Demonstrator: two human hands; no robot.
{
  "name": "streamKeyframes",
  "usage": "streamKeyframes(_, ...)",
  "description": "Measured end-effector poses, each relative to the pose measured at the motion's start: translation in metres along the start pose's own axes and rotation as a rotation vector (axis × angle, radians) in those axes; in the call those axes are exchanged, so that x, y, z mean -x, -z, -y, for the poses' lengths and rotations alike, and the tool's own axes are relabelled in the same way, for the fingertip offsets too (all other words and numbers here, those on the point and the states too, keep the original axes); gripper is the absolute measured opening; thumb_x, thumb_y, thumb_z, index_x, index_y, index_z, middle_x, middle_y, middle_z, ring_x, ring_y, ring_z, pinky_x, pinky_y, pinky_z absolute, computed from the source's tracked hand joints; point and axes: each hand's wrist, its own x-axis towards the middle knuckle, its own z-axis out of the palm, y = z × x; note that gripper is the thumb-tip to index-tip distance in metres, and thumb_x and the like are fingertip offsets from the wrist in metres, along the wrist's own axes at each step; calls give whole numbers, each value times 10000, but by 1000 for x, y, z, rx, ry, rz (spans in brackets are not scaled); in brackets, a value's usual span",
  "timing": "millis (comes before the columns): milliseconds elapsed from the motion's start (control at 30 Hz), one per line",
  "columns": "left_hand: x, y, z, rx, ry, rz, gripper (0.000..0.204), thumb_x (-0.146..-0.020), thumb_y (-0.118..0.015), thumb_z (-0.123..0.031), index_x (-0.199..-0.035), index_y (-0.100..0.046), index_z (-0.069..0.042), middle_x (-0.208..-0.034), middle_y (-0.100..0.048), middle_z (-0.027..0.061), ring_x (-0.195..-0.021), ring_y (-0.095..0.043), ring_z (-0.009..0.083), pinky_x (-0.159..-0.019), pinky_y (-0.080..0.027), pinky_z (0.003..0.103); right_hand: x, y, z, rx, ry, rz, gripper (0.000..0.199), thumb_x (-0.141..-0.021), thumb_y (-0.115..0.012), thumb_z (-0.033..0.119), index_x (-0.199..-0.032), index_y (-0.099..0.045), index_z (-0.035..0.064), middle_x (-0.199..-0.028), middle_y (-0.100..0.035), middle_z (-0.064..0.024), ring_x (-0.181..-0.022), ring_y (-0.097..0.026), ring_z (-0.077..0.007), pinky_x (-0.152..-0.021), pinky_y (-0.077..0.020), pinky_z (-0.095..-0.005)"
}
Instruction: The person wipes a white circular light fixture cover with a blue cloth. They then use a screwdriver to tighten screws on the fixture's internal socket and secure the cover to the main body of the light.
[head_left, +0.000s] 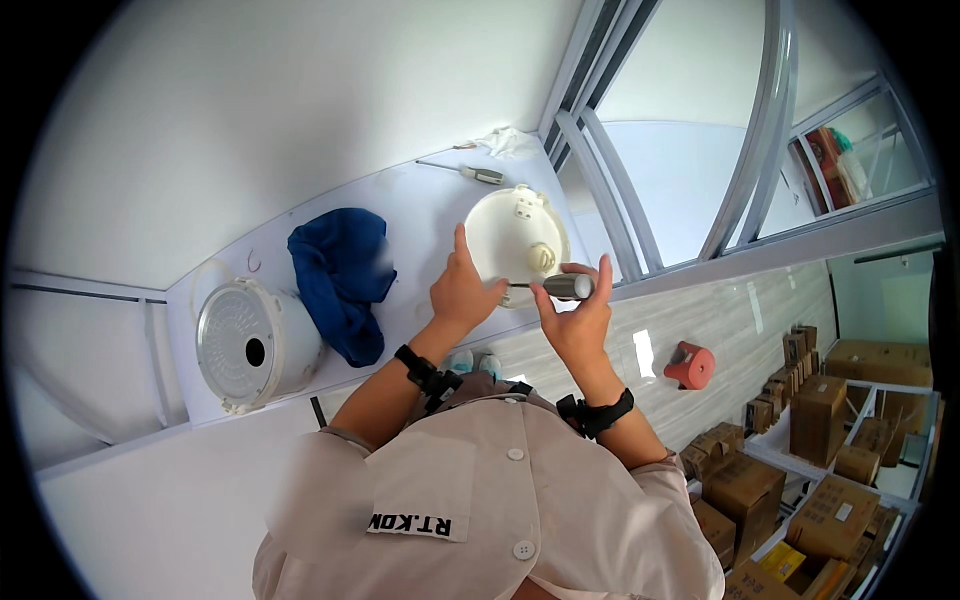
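Screwdriver (560, 287) is where I start: its grey handle sits closed inside my right hand (580, 320), with the thin shaft pointing left toward the lower edge of the round white lid (515, 240). The lid lies flat on the white tabletop (420, 215), close to the window frame (610, 200). My left hand (462, 292) rests against the lid's near rim, fingers half spread and the forefinger pointing up along the edge; it steadies the lid rather than gripping it.

As I judge it, the main risk is the tip slipping. It sits close to my left fingers, and if the blade jumps out of its seat under a push, it could jab that hand or scratch the plastic. The lid is only pressed down from one side, so a hard twist could spin or slide it toward the window frame.

Further out, a blue cloth (340, 280) lies bunched to the left, and past it the white cooker body (250, 345) lies tipped on its side near the tabletop's edge; a knock could roll it off. A second screwdriver (470, 172) lies loose at the far end beside a crumpled white rag (510, 142).
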Motion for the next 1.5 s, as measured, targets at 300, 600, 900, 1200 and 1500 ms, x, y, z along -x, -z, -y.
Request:
streamKeyframes(300,-1,12,-8,-1,78,100,1256,-791,-887,-373,-1711,-102,-34,-1414,-639,262,-1187,-712,410,-935,-598,476,-29,42,26,67,57,-50,261,-900,-888,198,-1099,-807,50,-999,-759,-117,-738,-730,-261,-645,-581,-371)
streamKeyframes(600,-11,18,-4,-50,63,102,1280,-781,-887,-384,-1721,-89,-42,-1326,-667,258,-1110,-731,414,-890,-605,485,-36,48,37,32,175,182,467,-944,-804,64,-1385,-656,33,-1168,-750,-191,-982,-737,-361,-810,-596,-442)
streamKeyframes(900,-15,23,-3,-30,48,103,1269,-786,-884,-386,-1728,-96,-63,-1321,-668,247,-1112,-729,412,-897,-599,488,-58,56,69,355,-163,455,389,-1062,-654,169,-1418,-629,13,-1165,-718,-261,-1028,-716,-456,-788,-590,-518)
streamKeyframes(1200,-17,29,-9,-50,61,146,1279,-787,-880,-385,-1725,-71,-67,-1316,-665,257,-1111,-727,423,-900,-599,500,-56,54,58,42,150,358,532,-949,-704,-13,-1447,-517,-11,-1047,-710,-208,-962,-708,-429,-725,-574,-503)
streamKeyframes(1500,-18,30,-7,-47,59,155,1266,-787,-875,-383,-1724,-83,-70,-1297,-673,260,-1104,-730,423,-897,-600,499,-61,58,54,145,51,480,382,-938,-728,24,-1303,-617,-5,-1089,-675,-220,-909,-705,-442,-735,-572,-514)
